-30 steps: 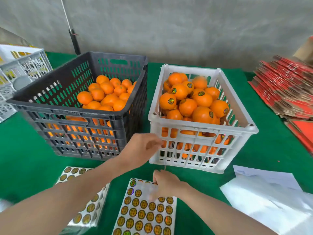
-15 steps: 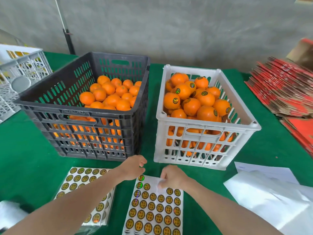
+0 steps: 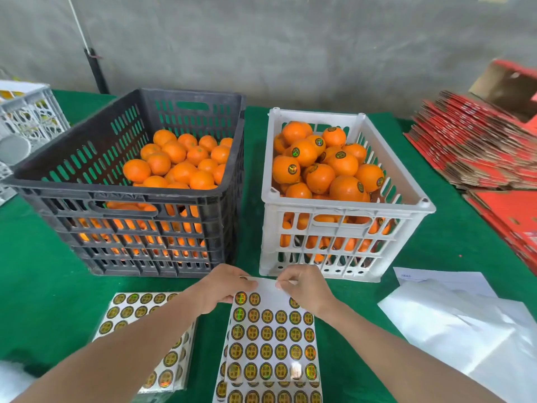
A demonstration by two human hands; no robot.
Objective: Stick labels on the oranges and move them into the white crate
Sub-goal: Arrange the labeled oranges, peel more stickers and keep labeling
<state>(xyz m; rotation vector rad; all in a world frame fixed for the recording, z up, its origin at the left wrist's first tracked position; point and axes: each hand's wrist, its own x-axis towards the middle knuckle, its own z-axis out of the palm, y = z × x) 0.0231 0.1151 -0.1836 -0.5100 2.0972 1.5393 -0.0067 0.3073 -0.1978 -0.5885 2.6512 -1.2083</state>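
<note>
1. A green worktop [image 3: 43, 286] fills the view, and the frame cuts off its near edge.
2. A black crate [image 3: 116, 190] stands left of the middle and holds unlabelled oranges [image 3: 174, 167]. Many of them show only through its slotted wall.
3. The white crate [image 3: 345, 206] stands just beside it on the right, piled with labelled oranges [image 3: 319, 175].
4. Flattened red cartons [image 3: 470, 149] lie along the right edge, partly cut off. White bags [image 3: 465, 324] lie toward the near right corner.
5. A label sheet [image 3: 270, 335] lies toward the near edge, in front of the gap between the crates. Its lowest rows run out of view. A second sheet [image 3: 130, 309] lies to its left, partly hidden under the left forearm.
6. The left hand [image 3: 223, 286] pinches the label sheet's far left corner. The right hand [image 3: 308, 286] pinches its far edge with curled fingers. Both hands are just in front of the crates, apart from the fruit. The fingers hide whether any label has been lifted.
</note>
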